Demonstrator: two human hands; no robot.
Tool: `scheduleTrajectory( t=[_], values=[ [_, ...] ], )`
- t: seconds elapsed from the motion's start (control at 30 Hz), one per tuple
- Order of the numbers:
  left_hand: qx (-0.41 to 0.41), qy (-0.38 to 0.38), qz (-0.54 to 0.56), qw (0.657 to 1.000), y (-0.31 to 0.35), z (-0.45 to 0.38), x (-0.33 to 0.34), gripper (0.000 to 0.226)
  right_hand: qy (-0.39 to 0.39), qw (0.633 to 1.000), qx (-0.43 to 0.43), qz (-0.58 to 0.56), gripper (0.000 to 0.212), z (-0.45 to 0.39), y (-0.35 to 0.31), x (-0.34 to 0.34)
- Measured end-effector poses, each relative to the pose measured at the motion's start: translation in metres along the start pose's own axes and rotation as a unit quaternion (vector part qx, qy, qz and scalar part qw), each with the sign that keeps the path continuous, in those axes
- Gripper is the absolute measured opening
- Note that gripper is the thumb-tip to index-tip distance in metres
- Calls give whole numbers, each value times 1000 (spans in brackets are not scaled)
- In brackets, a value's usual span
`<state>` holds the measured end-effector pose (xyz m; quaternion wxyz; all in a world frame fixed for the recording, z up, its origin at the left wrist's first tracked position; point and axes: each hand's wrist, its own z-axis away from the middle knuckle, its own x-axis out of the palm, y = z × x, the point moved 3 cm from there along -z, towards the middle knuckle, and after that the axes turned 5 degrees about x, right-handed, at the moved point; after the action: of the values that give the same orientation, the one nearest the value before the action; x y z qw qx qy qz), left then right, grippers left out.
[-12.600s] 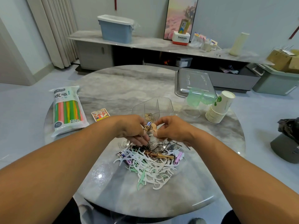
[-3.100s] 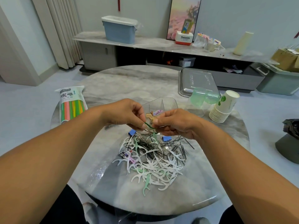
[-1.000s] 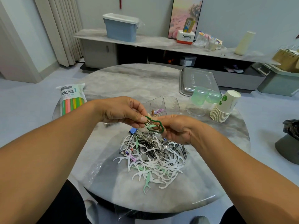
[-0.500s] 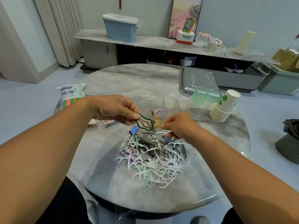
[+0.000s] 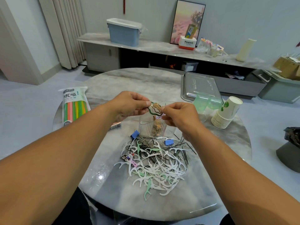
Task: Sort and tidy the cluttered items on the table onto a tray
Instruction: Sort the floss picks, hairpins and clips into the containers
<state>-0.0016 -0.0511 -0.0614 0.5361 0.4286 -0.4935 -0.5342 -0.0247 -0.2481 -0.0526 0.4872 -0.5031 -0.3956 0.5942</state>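
Note:
My left hand and my right hand meet above a clear plastic cup that holds gold clips. Between their fingertips I pinch a wavy green clip together with a small gold clip. Below the hands a heap of white and green floss picks, black hairpins and blue binder clips lies on the round marble table. A steel tray rests at the table's far right.
A bag of coloured straws lies at the left edge. Green plastic cups and a stack of paper cups sit on their sides at the right. A low cabinet with a blue bin stands behind.
Both hands rose above the clear cup. My right hand came back up from the pile and joined the left on the green clip, and a gold clip now shows between the fingertips.

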Motion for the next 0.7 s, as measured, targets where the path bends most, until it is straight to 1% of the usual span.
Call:
scheduleTrajectory(
  t=[0.07,0.13,0.2,0.27,0.33,0.4,0.47,0.53,0.57,0.63,0.7],
  values=[
    [-3,9,37,999,-1,-2,7,11,21,1000,-19,-9,13,-4,-2,0],
    [-13,-1,86,996,-2,-4,11,9,43,998,-36,1,17,-8,-6,-2],
    [-19,-7,130,991,-1,-7,15,9,31,999,-31,-9,17,-13,-8,-3],
    [-23,-1,164,986,0,-9,18,9,1,1000,-21,-17,16,-16,-9,-1],
    [-32,9,194,980,-2,-10,22,10,-5,999,-33,-7,15,-17,-10,4],
    [-42,23,214,976,-6,-12,25,11,20,998,-54,18,16,-19,-10,8],
    [-45,32,211,976,-9,-14,27,10,49,996,-63,43,19,-21,-8,11],
    [-47,33,172,983,-10,-17,26,17,85,990,-79,85,25,-26,-7,13],
    [-46,38,127,990,-11,-19,25,21,105,984,-92,113,31,-28,-7,13],
    [-31,55,3,998,-12,-23,18,26,137,967,-111,185,41,-32,-8,14],
    [-8,64,-120,991,-12,-25,9,22,145,942,-108,283,43,-35,-8,15]
  ],
)
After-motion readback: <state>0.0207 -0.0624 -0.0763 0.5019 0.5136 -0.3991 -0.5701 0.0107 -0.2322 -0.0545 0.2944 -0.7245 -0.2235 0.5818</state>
